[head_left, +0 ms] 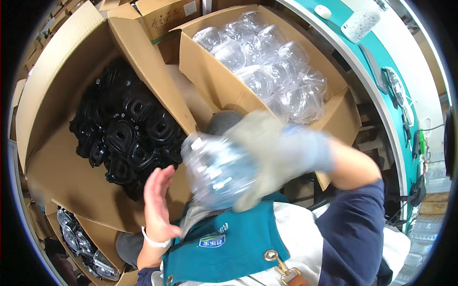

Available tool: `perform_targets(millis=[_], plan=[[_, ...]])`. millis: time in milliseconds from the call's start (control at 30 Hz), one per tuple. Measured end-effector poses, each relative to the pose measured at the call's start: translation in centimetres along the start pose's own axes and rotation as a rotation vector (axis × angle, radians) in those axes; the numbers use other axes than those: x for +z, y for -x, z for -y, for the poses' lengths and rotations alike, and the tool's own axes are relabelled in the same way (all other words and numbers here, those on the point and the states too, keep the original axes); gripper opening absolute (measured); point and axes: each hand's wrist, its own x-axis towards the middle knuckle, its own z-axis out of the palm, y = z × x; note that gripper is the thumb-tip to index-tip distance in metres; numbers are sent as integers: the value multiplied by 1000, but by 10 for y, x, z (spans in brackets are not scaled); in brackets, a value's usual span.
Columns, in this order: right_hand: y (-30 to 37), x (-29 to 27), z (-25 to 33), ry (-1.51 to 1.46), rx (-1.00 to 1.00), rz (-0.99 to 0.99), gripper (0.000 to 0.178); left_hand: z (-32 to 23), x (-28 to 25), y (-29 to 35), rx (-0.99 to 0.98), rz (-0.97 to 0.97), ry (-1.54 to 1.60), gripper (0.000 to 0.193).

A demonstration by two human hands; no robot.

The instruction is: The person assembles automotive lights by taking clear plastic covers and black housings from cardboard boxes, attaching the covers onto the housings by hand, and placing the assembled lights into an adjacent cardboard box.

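My right hand [267, 157], in a pale knitted glove with a blue-grey cuff, grips a clear plastic container [210, 167] in front of my chest. Motion smears both the glove and the container, so its exact shape is hard to read. My left hand [160, 205] is bare, with a white band at the wrist. Its fingers are apart and hold nothing, just left of the container. Ahead on the right, a cardboard box [205, 66] holds several similar clear containers [272, 71]. Glossy black plastic parts [121, 136] with ring-shaped openings are heaped in a larger carton [52, 186] on the left.
At the lower left, a smaller box [102, 226] contains black and clear parts [78, 238]. A teal-topped bench [377, 71] curves along the right, bearing a bottle [361, 25], a white mouse [322, 11] and cables. Another closed carton [167, 19] stands behind the boxes.
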Motion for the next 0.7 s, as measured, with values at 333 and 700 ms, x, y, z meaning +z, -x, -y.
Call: perform_targets(millis=[333,700], plan=[[-59,146,16,-315,138,-231,76,116,-44,30,-451,-123,442,77],[66,27,-233,397,1153,-659,88,191,-38,11,-650,-517,1196,70]])
